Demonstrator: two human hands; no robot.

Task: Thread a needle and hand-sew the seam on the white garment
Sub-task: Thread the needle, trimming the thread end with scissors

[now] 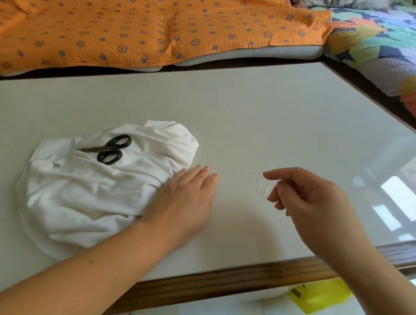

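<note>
1 garment point(83, 193), 1 scissors point(109, 149), 1 thread coil point(263, 188), 1 table point(254, 106)

The garment point(90, 194) is plain white. The scissors point(110, 149) have black handles and dark blades. The table point(253, 111) has a pale grey-white top and a brown wood-grain border. The blanket point(137, 19) is orange, dotted with small blue-purple stars and round flowers. The quilt point(391, 42) is a patchwork of green, navy, lavender, orange and yellow.

Glass-topped table point(254, 106) before orange-covered sofa point(137, 19), patchwork quilt point(384, 46) right
</note>
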